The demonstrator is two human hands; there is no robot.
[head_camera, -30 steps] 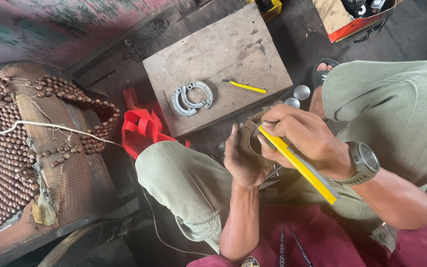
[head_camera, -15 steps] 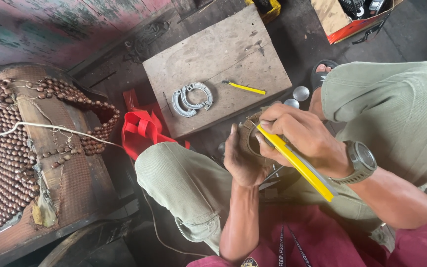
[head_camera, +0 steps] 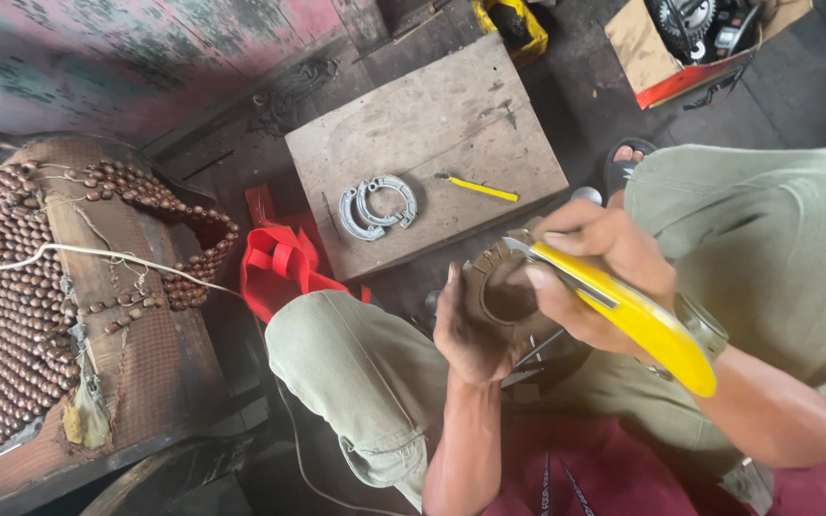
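My left hand (head_camera: 470,330) grips a brown, curved, ridged part (head_camera: 492,277) between my knees. My right hand (head_camera: 593,272) holds a yellow utility knife (head_camera: 635,315), its blade tip resting on the upper rim of that part. A watch sits on my right wrist (head_camera: 705,327). I am seated low, knees in olive trousers on either side of the hands.
A wooden board (head_camera: 427,143) ahead carries a pair of metal brake shoes (head_camera: 377,205) and a small yellow tool (head_camera: 478,187). Red straps (head_camera: 284,263) lie beside my left knee. A beaded seat cover (head_camera: 40,287) is at left; a cardboard box of parts (head_camera: 695,38) is far right.
My hands and the part have barely moved; the knife blade has shifted slightly along the part's rim.
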